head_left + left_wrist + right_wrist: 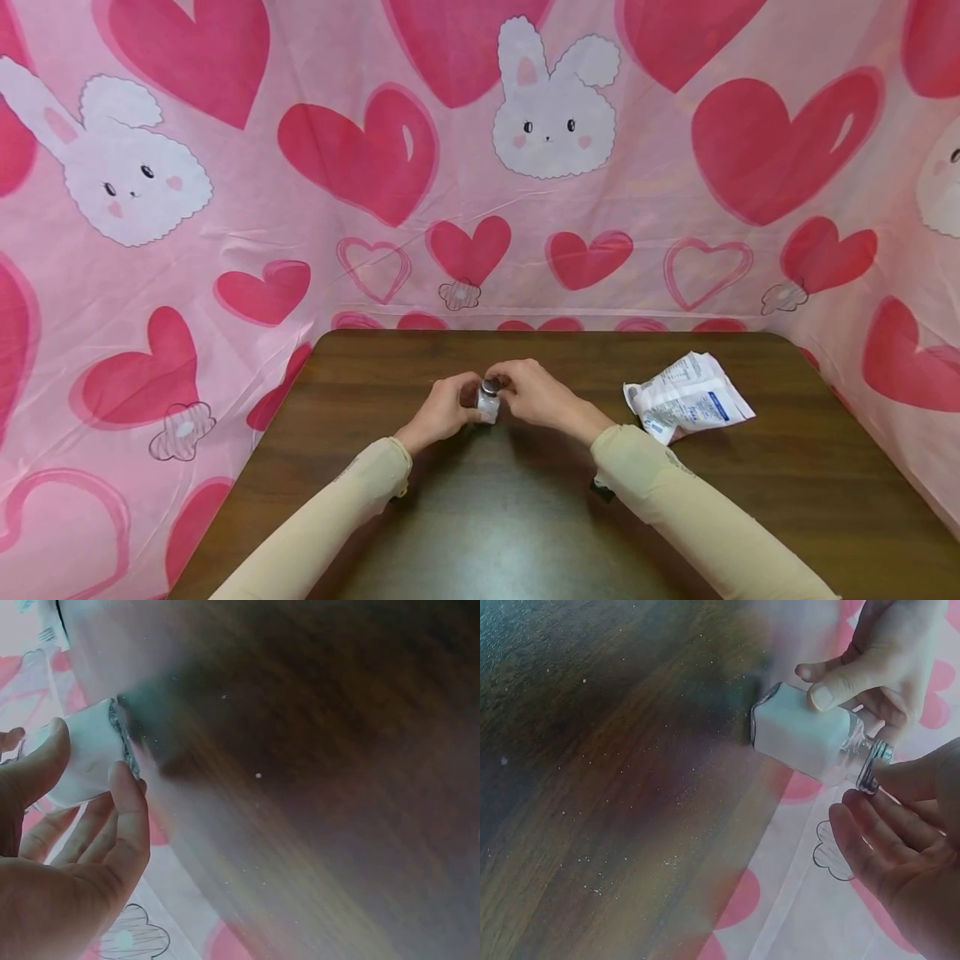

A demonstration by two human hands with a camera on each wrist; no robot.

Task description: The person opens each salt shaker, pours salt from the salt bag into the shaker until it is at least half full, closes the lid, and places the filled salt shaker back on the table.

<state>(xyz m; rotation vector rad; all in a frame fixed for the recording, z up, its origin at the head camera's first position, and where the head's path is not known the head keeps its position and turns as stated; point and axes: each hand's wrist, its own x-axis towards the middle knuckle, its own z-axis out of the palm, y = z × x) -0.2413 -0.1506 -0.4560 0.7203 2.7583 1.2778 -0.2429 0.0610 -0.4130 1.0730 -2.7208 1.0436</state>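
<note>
A small square glass salt shaker (799, 739) filled with white grains stands near the far side of the table, its metal cap (491, 386) uppermost. My left hand (448, 407) grips the glass body, thumb on one face and fingers round the other side, as the left wrist view shows. At the top, my right hand (536, 392) pinches the cap between thumb and fingers. The right wrist view shows the cap on the shaker's neck; whether it is loose I cannot tell. The other fingers of the right hand (900, 847) are bent below the cap.
A white printed plastic bag (686, 400) lies on the right of the brown wooden table (480, 517). White grains (592, 889) are scattered over the tabletop. A pink cloth (465, 183) with hearts and rabbits hangs behind and at both sides.
</note>
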